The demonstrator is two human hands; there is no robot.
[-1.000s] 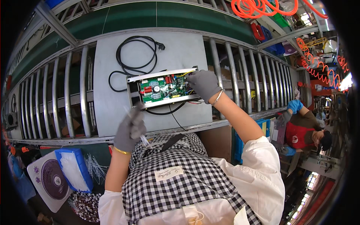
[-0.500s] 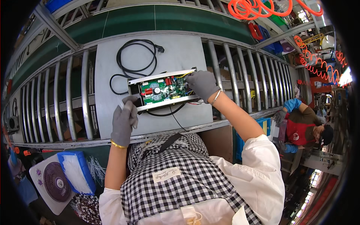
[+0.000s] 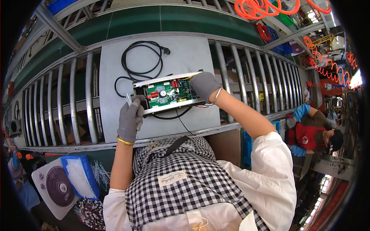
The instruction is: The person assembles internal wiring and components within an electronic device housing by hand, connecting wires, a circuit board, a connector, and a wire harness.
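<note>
An opened electronic unit lies on a pale work board [image 3: 192, 54], its green circuit board [image 3: 169, 98] showing between two white metal side rails. My left hand [image 3: 130, 119], in a grey glove, is closed around thin whitish strips [image 3: 128, 100] that stick up past the fingers, beside the unit's left end. My right hand [image 3: 205, 86], also gloved in grey, is curled down over the right end, where a yellow wire [image 3: 186, 78] runs toward it. Its fingertips are hidden, so what they grip cannot be made out. From the unit's left side runs a coiled black power cord [image 3: 124, 63] with a plug.
Metal rollers [image 3: 246, 79] flank the board on both sides. At lower left are a blue bin [image 3: 96, 188] of thin white strips, a fan [image 3: 61, 186] and bundled small parts [image 3: 90, 213]. Orange coiled hoses [image 3: 250, 9] hang at upper right. A co-worker [image 3: 312, 134] is at right.
My left hand has turned more upright, and the whitish strips now show more clearly above it. My right hand has rolled further over the unit's right end. The view has shifted slightly.
</note>
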